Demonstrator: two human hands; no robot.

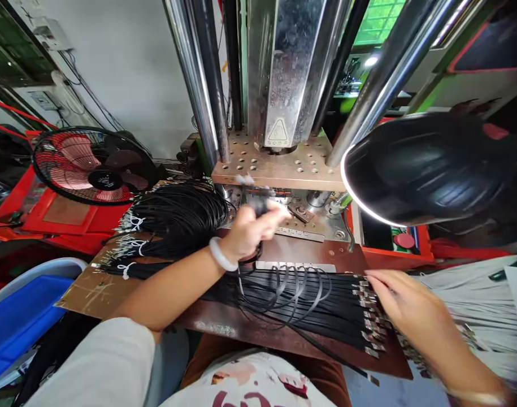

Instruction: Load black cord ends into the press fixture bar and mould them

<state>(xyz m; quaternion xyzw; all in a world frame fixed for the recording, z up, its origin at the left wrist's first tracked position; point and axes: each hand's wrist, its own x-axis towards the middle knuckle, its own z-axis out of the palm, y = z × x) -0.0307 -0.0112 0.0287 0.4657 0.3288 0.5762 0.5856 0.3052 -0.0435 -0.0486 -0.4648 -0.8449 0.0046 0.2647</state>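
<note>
My left hand (pixel 250 230), with a white bangle on its wrist, is raised in front of the press. Its fingers are closed around a dark thing (pixel 260 204), too blurred to name. My right hand (pixel 408 299) is at the right end of a row of flat black cables (pixel 317 302). Its fingertips close at the uppermost cable end, beside the metal connectors (pixel 372 322); the grip is partly hidden. Several loose cable loops arch over the row. Behind them lies a metal strip fixture (pixel 296 267) on the brown board (pixel 216 316).
The press's thick plate (pixel 279 175) hangs over the work area between steel columns. Tied bundles of black cable (pixel 177 217) lie left, near a fan (pixel 101 175). A ring-lit black lamp (pixel 428 169) overhangs the right. Pale cables (pixel 491 305) lie far right; a blue bin (pixel 25 322) stands left.
</note>
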